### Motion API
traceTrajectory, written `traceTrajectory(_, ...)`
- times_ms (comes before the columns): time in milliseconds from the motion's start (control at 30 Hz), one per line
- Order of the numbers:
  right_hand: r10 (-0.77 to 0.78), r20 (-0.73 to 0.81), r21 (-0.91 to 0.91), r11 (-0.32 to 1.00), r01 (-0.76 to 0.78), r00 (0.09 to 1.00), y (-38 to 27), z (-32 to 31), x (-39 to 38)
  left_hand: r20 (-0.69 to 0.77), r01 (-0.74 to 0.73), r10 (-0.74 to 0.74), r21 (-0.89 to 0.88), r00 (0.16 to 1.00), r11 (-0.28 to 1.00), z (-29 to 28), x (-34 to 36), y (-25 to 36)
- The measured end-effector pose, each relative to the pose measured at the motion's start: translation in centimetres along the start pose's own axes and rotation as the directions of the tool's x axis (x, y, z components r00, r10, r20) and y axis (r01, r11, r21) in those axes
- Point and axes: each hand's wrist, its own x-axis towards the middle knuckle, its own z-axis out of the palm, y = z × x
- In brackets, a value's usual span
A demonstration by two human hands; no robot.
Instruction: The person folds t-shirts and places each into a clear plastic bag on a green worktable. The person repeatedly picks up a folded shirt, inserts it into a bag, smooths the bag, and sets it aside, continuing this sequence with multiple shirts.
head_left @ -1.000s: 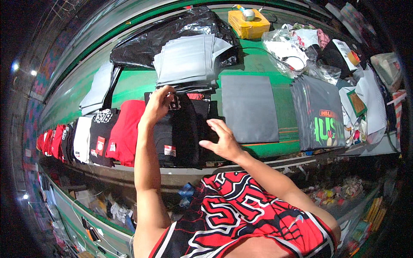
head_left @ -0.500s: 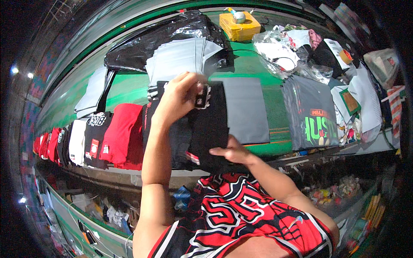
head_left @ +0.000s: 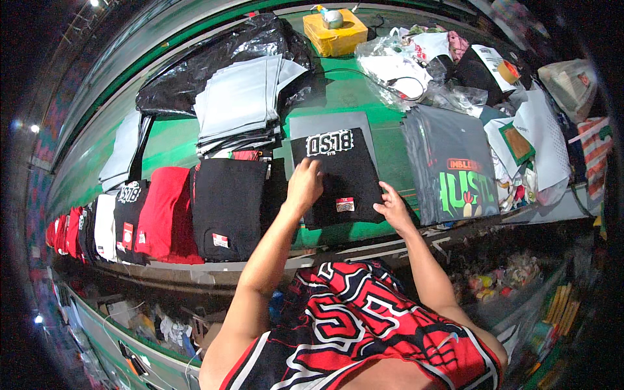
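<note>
A folded black T-shirt (head_left: 348, 175) with a white print and a small red-and-white tag lies on a flat grey plastic bag (head_left: 325, 121), whose far end shows beyond it. My left hand (head_left: 305, 185) is on the shirt's left edge, its fingers curled together there; their tips are partly hidden. At the right edge, my right hand (head_left: 394, 207) has thumb and fingers apart, close against the cloth. Left of these is a pile of folded black T-shirts (head_left: 227, 201), with a red pile (head_left: 170, 208) beside it.
A stack of grey bags (head_left: 237, 97) stands behind the shirts, by a black plastic sack (head_left: 221, 55). To the right lie bagged grey shirts (head_left: 448, 153) and crumpled clear plastic (head_left: 390, 65). A yellow taped box (head_left: 335, 36) sits at the back of the green table (head_left: 344, 84).
The black T-shirt, held up in front of the pile, has come down to the right onto the grey bag. My left hand has lowered, and my right hand has moved right with its fingers spread.
</note>
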Motion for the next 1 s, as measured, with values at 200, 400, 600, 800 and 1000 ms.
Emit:
traceTrajectory(200,-0.259,-0.008,-0.417,0.879,0.232,0.966,-0.2,1.1,0.5,0.001,0.37,-0.37,-0.006,0.929,0.929,1.7,-8.3,-0.1)
traceTrajectory(400,-0.082,-0.003,-0.238,0.968,0.079,0.997,-1.0,0.7,1.7,0.172,0.57,-0.546,-0.34,0.82,0.748,0.8,-9.9,1.0)
traceTrajectory(600,0.043,0.153,0.17,0.983,-0.07,0.987,-1.9,0.7,1.5,0.292,0.613,-0.554,-0.536,0.779,0.58,1.3,-9.5,1.3)
traceTrajectory(800,0.019,0.152,-0.588,0.805,0.075,0.988,-7.0,2.9,0.0,0.33,0.57,-0.468,-0.382,0.82,0.728,0.6,-6.7,3.0)
traceTrajectory(1000,0.011,0.192,-0.831,0.533,0.157,0.981,-10.7,9.1,-2.3,0.269,0.433,-0.347,-0.413,0.898,0.801,0.7,-3.5,6.5)
